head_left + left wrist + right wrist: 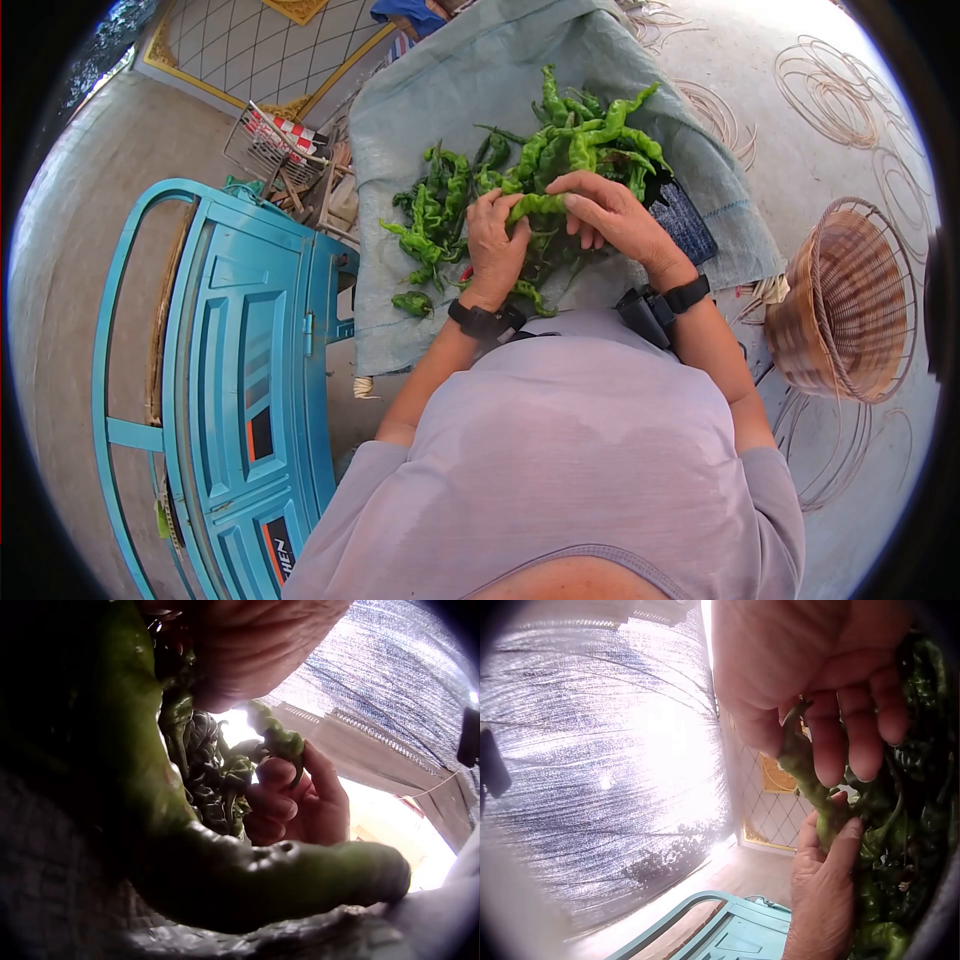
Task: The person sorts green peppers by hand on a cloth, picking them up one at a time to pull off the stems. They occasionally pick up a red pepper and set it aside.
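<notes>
A curled green pepper (pixel 538 206) is held between both hands above the sheet. The left hand (pixel 495 245) pinches one end between thumb and fingers; the right hand (pixel 612 220) pinches the stem end. In the right wrist view the pepper (pixel 804 774) runs from the right thumb and forefinger down to the left hand (pixel 823 881). The left wrist view shows the right hand (pixel 296 799) behind a large blurred pepper (pixel 262 881) close to the camera. Heaped green peppers (pixel 580 140) lie behind the hands, with darker ones (pixel 440 205) to the left.
The peppers lie on a grey-green woven sheet (pixel 420 100). A dark blue textured item (pixel 685 222) is beside the right wrist. A blue metal frame (pixel 240 350) stands at left, a wicker basket (pixel 800 330) at right. Coiled strips (pixel 830 95) lie on the floor.
</notes>
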### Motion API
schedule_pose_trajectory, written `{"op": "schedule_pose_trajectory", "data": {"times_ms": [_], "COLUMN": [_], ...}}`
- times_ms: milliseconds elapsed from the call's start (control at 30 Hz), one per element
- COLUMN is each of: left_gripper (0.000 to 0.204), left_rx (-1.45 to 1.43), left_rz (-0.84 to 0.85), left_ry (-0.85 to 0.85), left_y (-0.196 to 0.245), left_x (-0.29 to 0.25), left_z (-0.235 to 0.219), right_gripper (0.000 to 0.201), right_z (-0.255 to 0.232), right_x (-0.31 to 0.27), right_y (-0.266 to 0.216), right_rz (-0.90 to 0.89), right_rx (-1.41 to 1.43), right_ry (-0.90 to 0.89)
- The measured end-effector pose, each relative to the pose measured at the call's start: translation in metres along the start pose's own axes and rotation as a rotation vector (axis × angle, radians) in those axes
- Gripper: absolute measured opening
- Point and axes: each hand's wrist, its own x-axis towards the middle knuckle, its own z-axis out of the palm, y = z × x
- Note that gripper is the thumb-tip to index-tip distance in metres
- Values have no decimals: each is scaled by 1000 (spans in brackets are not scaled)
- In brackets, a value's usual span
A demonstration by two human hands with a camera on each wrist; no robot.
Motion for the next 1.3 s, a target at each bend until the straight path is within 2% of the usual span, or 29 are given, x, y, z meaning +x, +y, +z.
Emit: {"op": "schedule_pose_trajectory", "data": {"times_ms": [567,1300], "left_gripper": [33,33], "left_rx": [-5,-5], "left_rz": [24,12], "left_ry": [33,3], "left_y": [-2,-2], "left_x": [1,0], "left_z": [3,2], "right_gripper": [30,31], "right_z": [0,1], "right_x": [-1,-2], "right_y": [0,0], "right_rz": [-16,-21], "right_rx": [2,5], "right_ry": [-51,-32]}}
